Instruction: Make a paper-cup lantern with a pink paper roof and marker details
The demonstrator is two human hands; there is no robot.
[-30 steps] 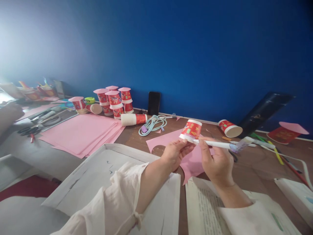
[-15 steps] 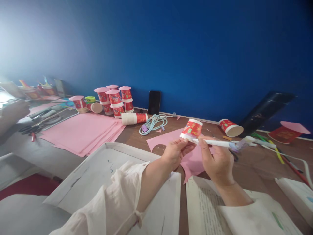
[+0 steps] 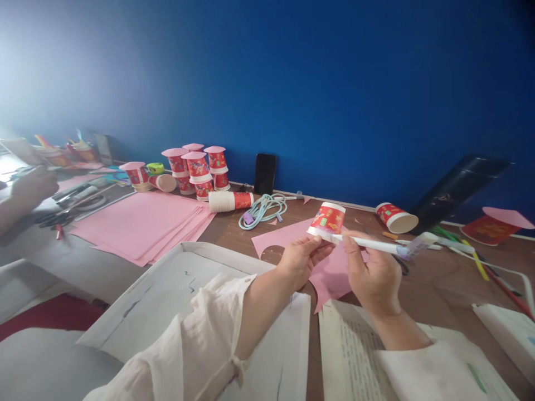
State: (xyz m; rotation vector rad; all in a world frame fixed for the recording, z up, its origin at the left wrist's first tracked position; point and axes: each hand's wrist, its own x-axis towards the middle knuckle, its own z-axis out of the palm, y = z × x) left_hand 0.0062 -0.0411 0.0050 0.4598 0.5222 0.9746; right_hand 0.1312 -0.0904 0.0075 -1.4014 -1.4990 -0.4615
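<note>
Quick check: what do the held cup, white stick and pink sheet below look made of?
Cup: seemingly paper, matte red print, rolled white rim. Stick: probably smooth plastic, slight sheen, clear end. Sheet: thin matte paper, flat with a cleanly cut round notch.

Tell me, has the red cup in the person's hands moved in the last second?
No. The red cup stays put against the black phone by the wall, left hand gripping its rim, right hand holding the pen to it.
</note>
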